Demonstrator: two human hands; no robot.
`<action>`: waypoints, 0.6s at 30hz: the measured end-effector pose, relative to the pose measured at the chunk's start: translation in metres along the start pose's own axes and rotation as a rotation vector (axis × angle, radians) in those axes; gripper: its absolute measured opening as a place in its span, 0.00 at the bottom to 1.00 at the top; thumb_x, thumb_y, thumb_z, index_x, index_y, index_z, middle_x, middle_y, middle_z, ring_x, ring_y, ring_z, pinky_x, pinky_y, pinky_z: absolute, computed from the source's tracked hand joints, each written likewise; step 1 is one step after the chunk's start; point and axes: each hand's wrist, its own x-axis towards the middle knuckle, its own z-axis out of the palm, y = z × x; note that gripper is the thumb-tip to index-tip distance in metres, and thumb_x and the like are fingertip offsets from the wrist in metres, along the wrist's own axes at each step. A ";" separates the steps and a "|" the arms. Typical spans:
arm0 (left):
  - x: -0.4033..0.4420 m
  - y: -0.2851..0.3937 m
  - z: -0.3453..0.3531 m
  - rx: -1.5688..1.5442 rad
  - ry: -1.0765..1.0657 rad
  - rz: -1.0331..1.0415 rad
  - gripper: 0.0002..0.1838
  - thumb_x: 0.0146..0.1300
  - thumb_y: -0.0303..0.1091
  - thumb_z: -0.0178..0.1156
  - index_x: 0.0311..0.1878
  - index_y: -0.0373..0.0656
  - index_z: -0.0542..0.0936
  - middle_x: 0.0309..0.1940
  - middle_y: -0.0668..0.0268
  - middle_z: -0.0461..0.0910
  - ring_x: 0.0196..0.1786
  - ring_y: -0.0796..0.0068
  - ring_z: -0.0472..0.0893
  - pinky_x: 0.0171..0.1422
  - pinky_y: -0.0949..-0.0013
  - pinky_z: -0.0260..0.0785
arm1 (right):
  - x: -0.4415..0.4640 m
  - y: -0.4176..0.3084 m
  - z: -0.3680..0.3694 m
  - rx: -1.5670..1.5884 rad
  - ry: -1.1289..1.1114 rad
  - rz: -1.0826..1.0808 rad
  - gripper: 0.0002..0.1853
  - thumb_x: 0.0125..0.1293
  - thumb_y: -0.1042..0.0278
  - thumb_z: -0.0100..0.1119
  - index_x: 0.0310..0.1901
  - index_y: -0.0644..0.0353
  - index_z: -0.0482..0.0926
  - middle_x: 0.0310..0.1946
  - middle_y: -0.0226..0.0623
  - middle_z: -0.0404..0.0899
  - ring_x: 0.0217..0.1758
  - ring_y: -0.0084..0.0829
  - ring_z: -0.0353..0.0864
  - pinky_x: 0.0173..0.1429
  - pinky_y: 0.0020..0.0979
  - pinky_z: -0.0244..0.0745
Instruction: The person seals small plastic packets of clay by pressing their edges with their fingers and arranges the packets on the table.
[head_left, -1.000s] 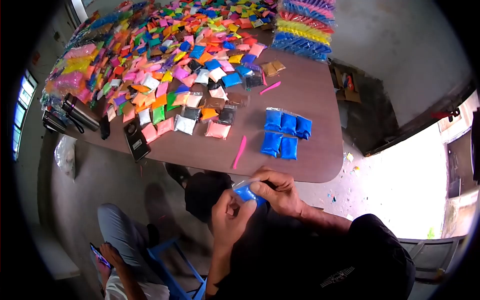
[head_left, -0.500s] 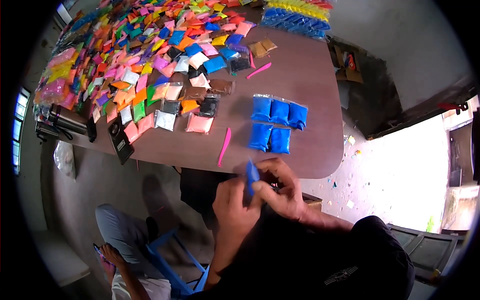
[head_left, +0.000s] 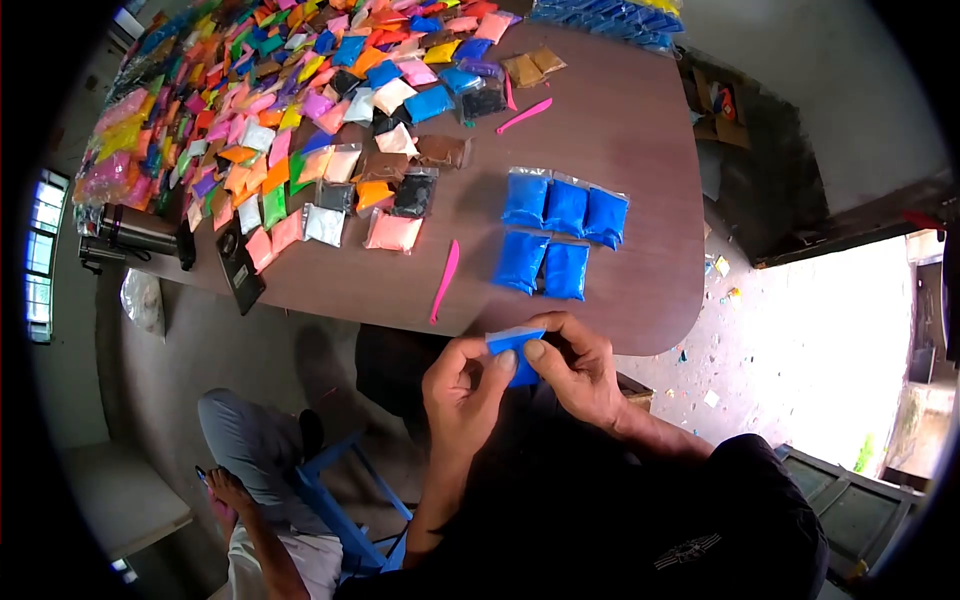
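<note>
A small clear packet of blue clay [head_left: 524, 366] is pinched between my two hands, just off the table's front edge. My left hand [head_left: 466, 390] grips its left side with thumb and fingers. On its right side, my right hand [head_left: 580, 375] presses with the thumb, fingers curled behind. The packet's clear top strip faces up. Beyond my hands, several blue packets [head_left: 566, 208] lie in two rows on the table [head_left: 600, 110]. A pink plastic knife [head_left: 446, 282] rests to their left.
A big heap of colourful packets [head_left: 300, 90] covers the table's left side. Another pink knife [head_left: 524, 115] lies farther back. A dark phone [head_left: 238, 268] and a metallic flask [head_left: 145, 238] sit near the left edge. Below left, a person [head_left: 262, 500] sits by a blue chair [head_left: 345, 510].
The blue packet has turned from edge-on to show its broad face, with both hands still on it. The view has shifted slightly.
</note>
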 end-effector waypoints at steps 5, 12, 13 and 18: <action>0.004 0.000 0.010 -0.194 0.038 -0.103 0.09 0.70 0.26 0.65 0.50 0.32 0.80 0.38 0.67 0.82 0.39 0.84 0.78 0.44 0.79 0.70 | 0.006 0.007 -0.007 -0.057 -0.003 -0.049 0.06 0.74 0.76 0.60 0.48 0.67 0.82 0.40 0.30 0.82 0.42 0.18 0.77 0.48 0.23 0.73; 0.003 -0.001 0.005 0.047 0.090 -0.002 0.06 0.72 0.28 0.64 0.41 0.35 0.82 0.30 0.72 0.79 0.31 0.89 0.72 0.35 0.81 0.63 | 0.012 0.010 -0.006 -0.239 -0.074 -0.135 0.06 0.71 0.74 0.64 0.46 0.66 0.82 0.34 0.27 0.80 0.35 0.15 0.75 0.39 0.22 0.70; 0.002 -0.001 0.003 0.080 0.090 0.006 0.06 0.71 0.29 0.65 0.41 0.35 0.82 0.30 0.72 0.79 0.31 0.89 0.72 0.35 0.81 0.64 | 0.010 0.010 -0.006 -0.175 -0.070 -0.062 0.07 0.71 0.74 0.63 0.47 0.66 0.81 0.34 0.25 0.78 0.34 0.14 0.73 0.37 0.21 0.69; -0.001 0.000 0.012 -0.098 0.106 -0.043 0.08 0.71 0.30 0.66 0.47 0.35 0.81 0.32 0.73 0.79 0.34 0.88 0.74 0.39 0.81 0.66 | 0.010 0.013 -0.007 -0.147 -0.057 -0.131 0.08 0.74 0.69 0.63 0.46 0.66 0.80 0.37 0.27 0.79 0.37 0.15 0.73 0.41 0.21 0.70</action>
